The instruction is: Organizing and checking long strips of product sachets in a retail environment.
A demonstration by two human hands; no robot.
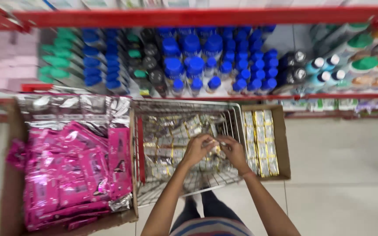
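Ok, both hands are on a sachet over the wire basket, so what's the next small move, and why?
Probably carry the sachet right into the small cardboard box. The left hand and right hand pinch it over the wire basket, and like sachets already stand in rows there.

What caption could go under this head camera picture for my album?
Two hands, left and right, pick at gold sachets in a wire basket beside a box of pink packets.

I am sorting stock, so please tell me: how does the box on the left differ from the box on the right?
The left box is larger and holds loose pink packets in a heap. The right box is smaller and holds pale gold sachets in neat rows. Both are open brown cardboard boxes beside the wire basket.
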